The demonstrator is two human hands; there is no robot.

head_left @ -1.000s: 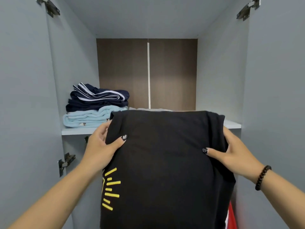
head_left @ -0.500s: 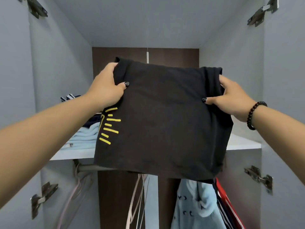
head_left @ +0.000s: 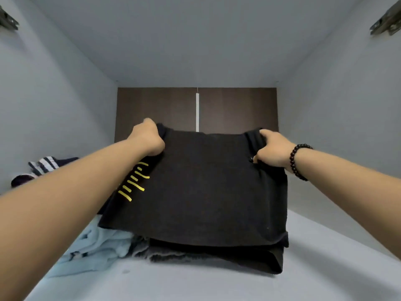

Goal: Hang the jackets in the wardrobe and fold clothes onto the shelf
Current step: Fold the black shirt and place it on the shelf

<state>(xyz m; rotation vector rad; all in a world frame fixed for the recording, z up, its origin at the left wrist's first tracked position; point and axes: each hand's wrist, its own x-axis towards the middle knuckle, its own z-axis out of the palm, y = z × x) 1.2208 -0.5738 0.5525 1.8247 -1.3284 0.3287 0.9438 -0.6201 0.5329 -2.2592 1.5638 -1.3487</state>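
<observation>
A folded black shirt point(head_left: 206, 183) with yellow dashes printed near its left edge lies on the grey wardrobe shelf point(head_left: 195, 283), on top of a darker folded garment point(head_left: 217, 255). My left hand point(head_left: 146, 137) grips the shirt's far left corner. At the far right corner my right hand point(head_left: 272, 148), with a dark bead bracelet on its wrist, grips the cloth. Both arms reach deep into the compartment.
Left of the black shirt lies a folded light blue garment point(head_left: 95, 244), with a navy striped one point(head_left: 45, 166) behind my left arm. Grey side walls and a brown back panel point(head_left: 236, 109) close in the shelf. Door hinges point(head_left: 384, 22) show at the top corners.
The shirt was held up in the air in front of the shelf; now it has been carried forward and lowered onto the pile on the shelf, and the view has moved closer in.
</observation>
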